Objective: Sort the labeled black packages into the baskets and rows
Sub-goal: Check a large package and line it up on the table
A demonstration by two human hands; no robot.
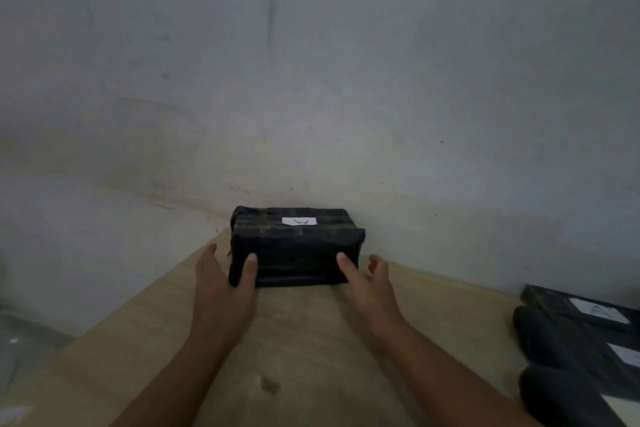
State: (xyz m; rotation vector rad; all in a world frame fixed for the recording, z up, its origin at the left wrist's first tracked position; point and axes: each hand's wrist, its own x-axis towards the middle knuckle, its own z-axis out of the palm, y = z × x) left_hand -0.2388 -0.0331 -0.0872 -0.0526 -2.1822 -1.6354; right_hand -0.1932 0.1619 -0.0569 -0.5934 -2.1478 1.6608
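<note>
A black wrapped package [298, 253] with a white label [300, 221] marked "A" on its top stands on the wooden table [311, 340], pushed against the wall at the table's far corner. My left hand [221, 281] is at its front left corner. The thumb touches the front face and the straight fingers lie just off the left side. My right hand [370, 284] mirrors it at the front right corner, thumb on the front face, fingers loosely bent and apart from the right side. Neither hand is wrapped round the package.
A row of three black labeled packages [575, 350] lies along the table's right side, partly cut off by the frame. A grey wall [311, 80] rises right behind the table. The table's left edge runs diagonally, with floor [27, 340] beyond it.
</note>
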